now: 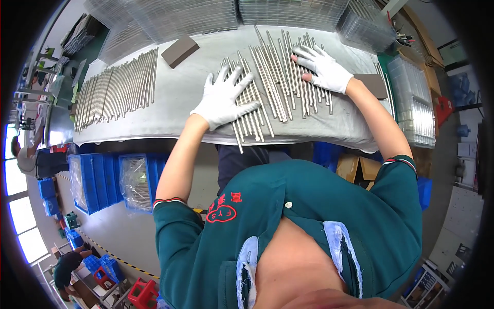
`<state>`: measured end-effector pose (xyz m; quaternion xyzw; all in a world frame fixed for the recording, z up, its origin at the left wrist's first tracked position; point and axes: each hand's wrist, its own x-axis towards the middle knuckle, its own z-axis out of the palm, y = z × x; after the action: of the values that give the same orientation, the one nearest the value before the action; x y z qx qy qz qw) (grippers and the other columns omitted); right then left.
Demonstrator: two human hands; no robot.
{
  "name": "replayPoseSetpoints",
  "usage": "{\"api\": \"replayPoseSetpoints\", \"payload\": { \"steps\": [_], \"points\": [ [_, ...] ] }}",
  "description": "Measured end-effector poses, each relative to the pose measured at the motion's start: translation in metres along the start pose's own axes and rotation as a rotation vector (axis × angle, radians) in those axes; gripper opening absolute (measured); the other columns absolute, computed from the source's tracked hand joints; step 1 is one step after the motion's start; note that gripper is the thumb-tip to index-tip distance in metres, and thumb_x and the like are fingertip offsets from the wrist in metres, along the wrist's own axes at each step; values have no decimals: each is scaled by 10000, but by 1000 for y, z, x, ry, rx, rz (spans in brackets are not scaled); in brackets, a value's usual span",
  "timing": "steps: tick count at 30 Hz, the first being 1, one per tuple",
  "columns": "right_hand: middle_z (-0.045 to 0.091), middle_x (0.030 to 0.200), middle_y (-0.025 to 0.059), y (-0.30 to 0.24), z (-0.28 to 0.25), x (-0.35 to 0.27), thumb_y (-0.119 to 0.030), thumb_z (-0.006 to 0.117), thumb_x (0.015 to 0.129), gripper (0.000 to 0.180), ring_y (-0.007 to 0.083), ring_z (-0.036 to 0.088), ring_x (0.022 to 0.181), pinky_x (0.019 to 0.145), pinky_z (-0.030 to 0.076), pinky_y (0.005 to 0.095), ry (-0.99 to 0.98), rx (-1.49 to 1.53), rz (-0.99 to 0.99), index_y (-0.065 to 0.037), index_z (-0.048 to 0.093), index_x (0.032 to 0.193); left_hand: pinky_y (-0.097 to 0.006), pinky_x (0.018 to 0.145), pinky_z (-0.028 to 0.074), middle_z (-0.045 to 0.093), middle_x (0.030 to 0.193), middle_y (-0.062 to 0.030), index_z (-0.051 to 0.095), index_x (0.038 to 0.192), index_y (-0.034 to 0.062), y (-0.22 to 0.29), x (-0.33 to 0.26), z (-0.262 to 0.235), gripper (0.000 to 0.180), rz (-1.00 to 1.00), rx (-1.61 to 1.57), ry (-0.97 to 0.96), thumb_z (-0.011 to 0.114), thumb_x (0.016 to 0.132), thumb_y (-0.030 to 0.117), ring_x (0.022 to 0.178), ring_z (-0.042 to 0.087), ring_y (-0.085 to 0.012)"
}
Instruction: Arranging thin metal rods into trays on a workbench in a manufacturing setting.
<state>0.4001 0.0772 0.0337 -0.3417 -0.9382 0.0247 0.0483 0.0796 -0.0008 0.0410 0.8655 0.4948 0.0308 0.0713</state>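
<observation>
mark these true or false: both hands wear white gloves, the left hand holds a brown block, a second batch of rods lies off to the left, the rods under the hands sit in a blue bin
1. Both hands wear white gloves: true, the left hand and right hand are gloved.
2. The left hand holds a brown block: false, it lies flat on the metal rods; the brown block lies apart.
3. A second batch of rods lies to the left: true.
4. The rods sit in a blue bin: false, they lie on the grey-covered table.
</observation>
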Motion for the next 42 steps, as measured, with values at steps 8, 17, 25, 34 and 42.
{"api": "replayPoseSetpoints", "payload": {
  "steps": [8,17,25,34,42],
  "points": [
    [496,1343,133,50,18,84,-526,460,917,568,325,474,1225,1039,380,411,114,125,174,-135,516,1326,-415,1053,354,447,1373,-230,497,1315,76,-41,143,27,624,-7,-178,308,458,895,535,1267,433,-378],
    [558,1291,80,51,20,90,-613,496,841,539,290,559,1147,981,435,417,149,90,380,-251,621,1222,-419,901,463,595,1104,-186,640,1069,50,-13,185,38,412,-76,-127,436,540,848,383,1026,582,-338],
    [555,1286,115,29,34,67,-648,522,802,647,328,523,1180,1008,409,424,245,184,464,-180,604,1240,-412,958,437,566,1224,-188,613,1132,46,-8,190,43,464,38,-67,534,538,874,423,1122,549,-335],
    [570,1257,125,39,26,91,-491,390,951,493,323,557,1125,968,432,416,191,148,340,-127,611,1201,-417,915,453,622,1085,-177,610,1098,37,6,169,26,422,66,-246,255,508,891,391,1025,580,-345],
    [532,1286,138,9,16,84,-548,480,889,531,326,518,1172,986,421,432,181,151,265,-161,617,1226,-577,1064,237,445,1321,-251,458,1328,31,95,-24,6,851,217,-101,133,625,735,619,1269,373,-422]
  ]
}}
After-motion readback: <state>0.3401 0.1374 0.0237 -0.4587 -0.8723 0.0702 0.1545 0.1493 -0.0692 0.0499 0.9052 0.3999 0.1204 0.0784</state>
